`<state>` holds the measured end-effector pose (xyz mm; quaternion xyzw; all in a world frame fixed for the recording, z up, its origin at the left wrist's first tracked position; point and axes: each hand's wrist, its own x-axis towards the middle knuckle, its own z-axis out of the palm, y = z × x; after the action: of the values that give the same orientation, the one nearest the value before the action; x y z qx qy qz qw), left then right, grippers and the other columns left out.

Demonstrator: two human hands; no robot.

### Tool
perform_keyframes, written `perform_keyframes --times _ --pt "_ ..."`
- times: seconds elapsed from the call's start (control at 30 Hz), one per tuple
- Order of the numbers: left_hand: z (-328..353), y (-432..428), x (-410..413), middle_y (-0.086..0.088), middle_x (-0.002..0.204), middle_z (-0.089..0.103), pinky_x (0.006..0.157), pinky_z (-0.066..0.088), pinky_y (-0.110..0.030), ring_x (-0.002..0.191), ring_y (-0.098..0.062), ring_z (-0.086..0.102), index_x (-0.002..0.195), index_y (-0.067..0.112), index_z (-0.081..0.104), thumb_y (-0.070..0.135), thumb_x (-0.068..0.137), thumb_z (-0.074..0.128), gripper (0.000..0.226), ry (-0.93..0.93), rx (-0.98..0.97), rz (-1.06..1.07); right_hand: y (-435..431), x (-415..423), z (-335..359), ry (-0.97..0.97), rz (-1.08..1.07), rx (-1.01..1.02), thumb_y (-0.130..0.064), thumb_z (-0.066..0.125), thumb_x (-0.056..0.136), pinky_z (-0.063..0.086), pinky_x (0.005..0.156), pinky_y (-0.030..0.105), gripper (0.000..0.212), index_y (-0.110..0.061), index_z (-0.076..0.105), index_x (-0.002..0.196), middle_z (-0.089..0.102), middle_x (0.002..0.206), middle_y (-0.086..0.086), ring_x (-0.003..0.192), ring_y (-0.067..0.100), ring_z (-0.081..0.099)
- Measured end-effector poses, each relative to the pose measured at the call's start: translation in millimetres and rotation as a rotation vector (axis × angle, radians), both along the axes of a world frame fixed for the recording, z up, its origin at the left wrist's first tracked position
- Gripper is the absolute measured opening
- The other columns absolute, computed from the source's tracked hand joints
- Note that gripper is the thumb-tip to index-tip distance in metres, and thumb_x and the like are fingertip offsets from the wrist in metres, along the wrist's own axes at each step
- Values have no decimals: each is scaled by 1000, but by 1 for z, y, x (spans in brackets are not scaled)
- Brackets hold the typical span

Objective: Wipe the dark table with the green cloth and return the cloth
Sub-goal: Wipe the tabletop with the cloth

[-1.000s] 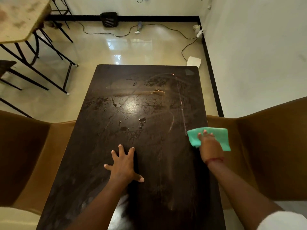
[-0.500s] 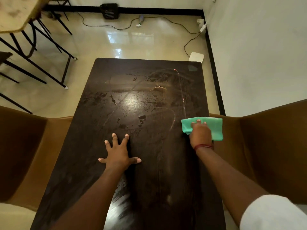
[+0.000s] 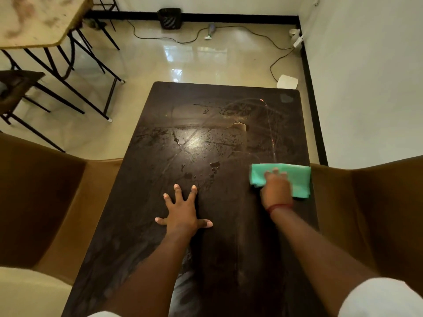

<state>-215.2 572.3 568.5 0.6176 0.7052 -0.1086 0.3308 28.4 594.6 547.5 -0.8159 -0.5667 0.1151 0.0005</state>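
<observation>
- shiny cream floor (image 3: 194,65), light glaring off the tiles
- white wall (image 3: 366,88) with a black baseboard (image 3: 240,17)
- brown chairs (image 3: 45,202) either side
- pale stained table (image 3: 39,19) on black legs, far left
- black bin (image 3: 169,18) at the far wall, cable (image 3: 249,30) trailing past

Flat, splayed left hand (image 3: 183,216); right hand (image 3: 277,191) pressing palm-down.

The right hand (image 3: 277,188) presses flat on the green cloth (image 3: 299,179) near the right edge of the dark table (image 3: 160,156), while the left hand (image 3: 183,212) rests on the tabletop, fingers spread. Water droplets (image 3: 214,165) (and wet streaks) glisten further along; brown chairs (image 3: 377,213) flank both sides.
</observation>
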Motion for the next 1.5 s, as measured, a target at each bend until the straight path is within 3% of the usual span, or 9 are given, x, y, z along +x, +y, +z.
perform_keyframes --times 0.1,0.2,0.43,0.73,0.8,0.97,1.2,1.4,1.5 --pt "1 0 0 0 161 -23 99 16 -84 146 -41 -19 152 46 3 52 65 85 120 2 -3 5 -15 -59 -11 31 357 -51 -1 40 92 19 118 49 55 -12 32 146 23 156 19 143 41 21" --pt "0 -1 -1 -1 161 -24 99 16 -84 146 -41 -20 152 46 1 53 65 84 120 -1 2 -3 -12 -34 -8 91 544 -24 -2 42 95 16 120 37 53 -18 35 146 24 158 10 146 30 21" --pt "-2 -3 -6 -4 161 -26 99 17 -84 146 -42 -21 152 43 -4 61 66 79 121 -17 11 -43 14 25 14 5 -126 37 -5 52 91 47 97 45 34 -10 63 122 64 120 21 108 40 59" --pt "0 21 -54 -8 164 -4 103 7 -81 150 -38 -5 154 34 8 64 80 65 98 83 235 -169 8 -108 -3 -23 502 -148 -2 36 97 17 120 42 57 -15 22 150 14 159 15 147 36 15" --pt "-1 30 -84 -8 165 -5 109 9 -75 150 -36 -7 155 32 6 65 81 62 98 65 245 -170 17 -81 2 46 444 -138 -4 37 98 19 120 34 52 -19 32 148 20 159 10 147 27 20" --pt "-9 39 -153 -13 164 3 121 14 -52 151 -34 0 156 18 11 72 83 52 100 57 266 -206 40 -107 12 -28 -32 -39 -5 45 92 44 102 45 40 -10 55 131 49 139 20 125 38 48" --pt "-17 37 -182 -11 165 0 123 11 -45 151 -30 -2 156 16 11 78 79 50 106 13 259 -259 27 -189 -4 33 493 -138 -3 37 96 14 121 42 57 -19 25 150 15 160 11 147 33 14" --pt "-23 41 -219 -2 165 0 121 15 -41 151 -24 -3 156 23 15 76 73 61 109 -67 252 -302 56 -175 8 15 -32 4 -4 48 92 41 106 47 40 -13 56 130 50 140 18 127 36 47" --pt "-28 39 -227 0 165 -6 121 8 -37 151 -22 -9 157 23 10 69 70 70 115 -129 230 -311 52 -251 3 -10 91 -90 -6 44 90 36 109 52 47 -13 45 137 38 148 20 133 40 38"
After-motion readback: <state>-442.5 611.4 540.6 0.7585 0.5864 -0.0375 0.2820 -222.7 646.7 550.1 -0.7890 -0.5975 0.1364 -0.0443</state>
